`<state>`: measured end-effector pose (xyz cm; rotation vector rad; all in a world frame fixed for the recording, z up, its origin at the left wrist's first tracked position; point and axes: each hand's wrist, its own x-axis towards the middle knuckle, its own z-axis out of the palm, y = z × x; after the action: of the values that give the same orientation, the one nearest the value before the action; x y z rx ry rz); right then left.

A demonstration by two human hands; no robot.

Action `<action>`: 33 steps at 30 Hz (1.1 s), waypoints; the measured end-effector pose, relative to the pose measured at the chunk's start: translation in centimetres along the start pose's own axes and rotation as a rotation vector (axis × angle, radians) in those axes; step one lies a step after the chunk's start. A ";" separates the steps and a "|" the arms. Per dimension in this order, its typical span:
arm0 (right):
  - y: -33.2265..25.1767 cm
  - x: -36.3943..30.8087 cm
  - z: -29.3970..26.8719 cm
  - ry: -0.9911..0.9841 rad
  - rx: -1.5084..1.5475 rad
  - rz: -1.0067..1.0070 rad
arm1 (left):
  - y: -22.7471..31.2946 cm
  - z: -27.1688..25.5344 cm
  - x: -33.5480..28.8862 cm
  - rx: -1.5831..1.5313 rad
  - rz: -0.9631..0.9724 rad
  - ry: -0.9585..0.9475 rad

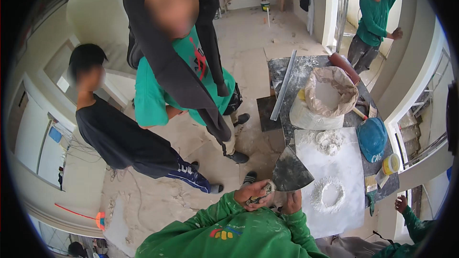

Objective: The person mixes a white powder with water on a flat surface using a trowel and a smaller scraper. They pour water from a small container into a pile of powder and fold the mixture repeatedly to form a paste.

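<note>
My left hand (253, 195) is closed around the crusted, whitish handle end of a wide putty knife (292, 171). Its dark, fan-shaped blade points up and to the right, smeared with pale powder. Close under the blade's lower edge is my right hand (291, 202), fingers curled; whether they pinch the blade or something else is hidden. Right of the blade, a white board (306, 215) lies on the table. A ring of white powder (329, 195) rests on it, and a powder heap (330, 142) lies farther back.
Behind the board stands an open sack (318, 114). A metal straightedge (283, 86), blue hard hat (372, 139), yellow-lidded tub (391, 164) and brush (370, 183) lie on the dark table (306, 67). Two people (184, 81) (124, 129) stand left; others are at the right.
</note>
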<state>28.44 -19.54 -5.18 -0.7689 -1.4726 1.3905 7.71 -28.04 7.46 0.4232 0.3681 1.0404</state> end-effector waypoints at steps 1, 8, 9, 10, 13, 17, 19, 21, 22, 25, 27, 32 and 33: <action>-0.8 0.3 -0.2 0.036 0.011 0.019 | 0.4 -0.4 0.0 0.026 -0.007 -0.002; -3.6 -0.7 0.6 0.343 0.236 0.125 | -1.6 -2.2 0.0 -0.060 -0.110 -0.034; -3.3 -0.8 1.0 0.325 0.230 0.123 | -1.6 -2.1 0.3 -0.074 -0.136 -0.053; -2.9 -1.2 1.5 0.294 0.218 0.118 | -1.8 -1.9 0.5 -0.086 -0.144 -0.054; -1.1 -2.6 2.0 0.152 0.096 0.144 | -2.0 -1.6 1.0 -0.094 -0.154 -0.062; -0.6 -4.3 1.5 0.268 0.054 0.223 | -0.9 -2.6 1.6 0.153 -0.165 0.017; -0.8 -4.4 -0.2 0.342 0.009 0.285 | -1.7 -4.3 1.1 0.314 -0.142 0.153; -0.9 -4.4 -3.2 0.365 -0.089 0.327 | -3.0 -6.1 0.7 0.471 -0.108 0.266; -1.3 -4.5 -4.9 0.389 -0.088 0.359 | -3.5 -7.5 0.6 0.556 -0.084 0.315; -0.2 -5.4 -9.9 0.621 -0.141 0.320 | -8.4 -17.3 -1.5 0.847 -0.093 0.406; 0.8 -6.6 -13.8 0.693 0.026 0.289 | -10.9 -21.2 -2.8 1.146 -0.111 0.515; 1.6 -7.9 -18.4 0.755 0.168 0.287 | -14.5 -28.1 -7.0 1.390 -0.463 0.796; 1.7 -8.0 -18.7 0.727 0.139 0.287 | -16.1 -30.3 -8.2 1.381 -0.493 0.850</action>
<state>48.29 -19.31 -10.06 -1.2637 -0.7126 1.2077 1.28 -37.42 -25.88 1.0224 1.8872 0.2763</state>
